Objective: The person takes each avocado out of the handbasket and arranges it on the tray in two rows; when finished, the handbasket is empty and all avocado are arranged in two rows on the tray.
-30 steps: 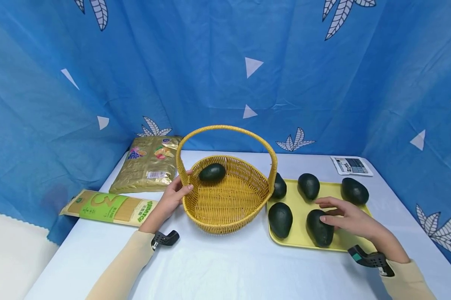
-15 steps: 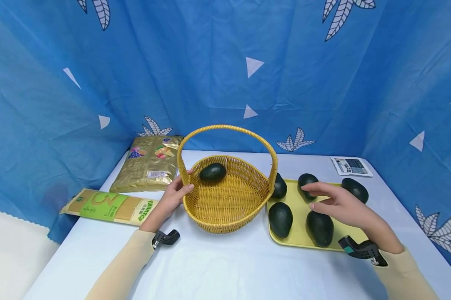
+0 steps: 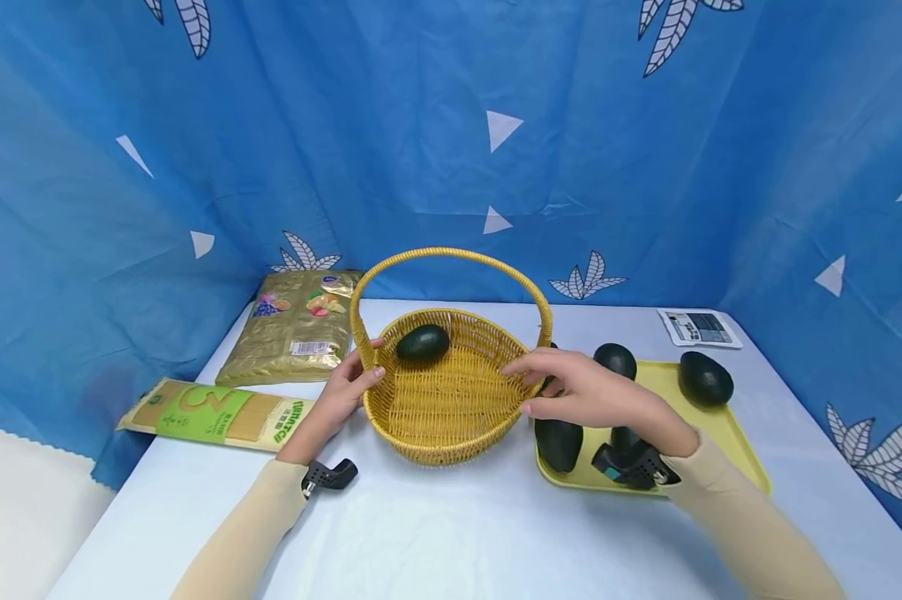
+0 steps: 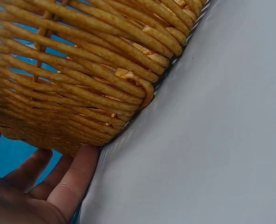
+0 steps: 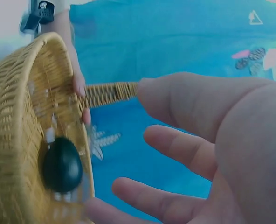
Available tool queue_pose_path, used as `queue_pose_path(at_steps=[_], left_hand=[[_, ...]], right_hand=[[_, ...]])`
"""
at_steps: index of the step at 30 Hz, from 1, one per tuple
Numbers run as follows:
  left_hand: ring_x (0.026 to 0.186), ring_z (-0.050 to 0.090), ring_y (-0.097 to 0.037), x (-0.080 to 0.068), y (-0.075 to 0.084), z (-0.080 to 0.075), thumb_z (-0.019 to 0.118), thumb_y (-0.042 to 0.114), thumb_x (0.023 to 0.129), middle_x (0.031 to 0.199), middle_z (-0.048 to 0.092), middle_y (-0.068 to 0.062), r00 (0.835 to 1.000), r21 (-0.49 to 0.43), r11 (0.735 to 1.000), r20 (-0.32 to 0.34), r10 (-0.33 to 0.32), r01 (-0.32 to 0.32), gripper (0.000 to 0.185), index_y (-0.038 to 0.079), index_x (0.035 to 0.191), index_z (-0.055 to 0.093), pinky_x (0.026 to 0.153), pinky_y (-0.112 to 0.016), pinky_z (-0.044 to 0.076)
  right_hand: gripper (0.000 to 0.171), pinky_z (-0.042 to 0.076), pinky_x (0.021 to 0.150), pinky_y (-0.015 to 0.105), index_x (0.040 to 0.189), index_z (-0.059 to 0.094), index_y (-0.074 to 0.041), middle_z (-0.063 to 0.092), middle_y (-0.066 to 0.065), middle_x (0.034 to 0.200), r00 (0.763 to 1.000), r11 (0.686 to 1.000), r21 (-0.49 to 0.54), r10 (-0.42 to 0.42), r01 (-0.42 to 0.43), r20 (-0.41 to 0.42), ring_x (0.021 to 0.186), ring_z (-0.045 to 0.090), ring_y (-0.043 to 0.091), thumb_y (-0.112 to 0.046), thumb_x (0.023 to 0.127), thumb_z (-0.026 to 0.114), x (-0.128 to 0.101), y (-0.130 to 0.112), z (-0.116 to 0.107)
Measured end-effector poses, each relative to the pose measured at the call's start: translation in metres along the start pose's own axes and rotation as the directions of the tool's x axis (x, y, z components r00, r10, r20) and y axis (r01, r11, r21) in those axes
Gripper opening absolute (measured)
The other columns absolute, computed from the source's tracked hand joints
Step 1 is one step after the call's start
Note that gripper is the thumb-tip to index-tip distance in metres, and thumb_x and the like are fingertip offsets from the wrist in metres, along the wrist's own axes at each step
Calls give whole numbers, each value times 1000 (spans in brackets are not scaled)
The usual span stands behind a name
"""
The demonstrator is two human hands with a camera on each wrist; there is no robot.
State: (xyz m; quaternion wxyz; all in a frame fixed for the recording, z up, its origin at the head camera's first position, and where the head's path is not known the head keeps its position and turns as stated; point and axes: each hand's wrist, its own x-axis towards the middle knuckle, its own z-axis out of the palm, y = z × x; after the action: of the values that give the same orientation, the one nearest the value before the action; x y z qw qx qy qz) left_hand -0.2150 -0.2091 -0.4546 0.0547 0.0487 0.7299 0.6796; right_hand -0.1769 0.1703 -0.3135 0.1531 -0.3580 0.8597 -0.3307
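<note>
My left hand (image 3: 343, 387) grips the left side of a yellow wicker basket (image 3: 451, 408) beside the foot of its arched handle. In the left wrist view its fingers (image 4: 72, 183) press on the outside of the weave. One dark green avocado (image 3: 423, 343) lies inside the basket at the back left. My right hand (image 3: 571, 385) hovers at the basket's right rim, fingers parted and holding nothing. Under the right arm is a yellow tray (image 3: 732, 442) with several avocados (image 3: 706, 379), some partly hidden by the hand and wrist.
A gold foil bag (image 3: 289, 333) and a pack of dry noodles (image 3: 211, 412) lie left of the basket. At the back right rests a small white packet (image 3: 699, 327). Blue cloth (image 3: 421, 150) hangs behind the white table (image 3: 421, 533).
My right hand has left the avocado at the tray's front and moved left to the basket's right rim. The left hand and basket have stayed put.
</note>
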Motion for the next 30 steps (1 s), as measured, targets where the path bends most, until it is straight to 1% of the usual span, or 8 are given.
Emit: queue_pose_path(at_steps=[5,7,11,15,19,23,26,30], left_hand=[[114,56,-16,0,0,1,57,13,102,148,46,-27,1000,9,1000,9,-5,5,59,15,157,37,81,-26,60],[114,56,-17,0,0,1,58,13,102,148,46,-26,1000,11,1000,4,-4,4,58,15,157,38,81,-26,60],[114,56,-16,1,-1,0,57,12,102,148,46,-26,1000,4,1000,-2,-2,2,58,15,157,38,81,-25,60],[111,57,-13,1,-1,-1,58,12,102,147,46,-27,1000,16,1000,9,9,-9,58,14,157,38,79,-24,60],[108,58,-10,0,1,-2,57,13,103,146,46,-28,1000,13,1000,12,18,-18,58,12,157,37,80,-24,59],[110,57,-10,-1,1,-2,57,14,103,147,46,-27,1000,17,1000,10,6,-6,57,13,157,38,82,-24,59],[110,56,-12,0,1,-1,57,13,103,146,46,-27,1000,6,1000,8,-1,1,57,14,156,38,81,-25,59],[112,57,-15,1,2,-2,57,13,103,147,46,-27,1000,0,1000,12,1,-1,57,14,157,37,81,-25,59]], right_hand=[[48,57,87,28,141,58,-11,61,8,138,999,999,-30,-31,32,23,116,62,23,-23,96,69,34,-12,9],[49,58,89,33,142,57,-12,60,8,140,999,999,-38,-36,37,28,119,62,25,-23,96,68,48,-15,12],[50,53,102,48,144,55,-14,56,9,147,999,999,-48,-23,25,32,128,58,34,-24,97,67,78,-14,18],[51,46,111,55,146,54,-13,53,11,151,1000,999,-32,9,-8,29,136,53,38,-23,97,66,104,-11,22],[52,47,108,53,145,55,-13,55,10,150,998,997,-42,58,-58,-2,132,55,36,-23,96,68,126,-8,25],[51,48,101,48,144,57,-14,57,8,148,993,991,-74,112,-114,-29,120,58,33,-22,95,69,146,-3,30],[49,48,104,47,142,59,-14,58,7,147,992,988,-95,121,-124,-27,126,57,31,-20,95,70,157,1,34],[44,48,108,45,138,63,-12,60,7,143,996,988,-125,91,-92,-12,136,53,29,-16,94,70,170,4,38]])
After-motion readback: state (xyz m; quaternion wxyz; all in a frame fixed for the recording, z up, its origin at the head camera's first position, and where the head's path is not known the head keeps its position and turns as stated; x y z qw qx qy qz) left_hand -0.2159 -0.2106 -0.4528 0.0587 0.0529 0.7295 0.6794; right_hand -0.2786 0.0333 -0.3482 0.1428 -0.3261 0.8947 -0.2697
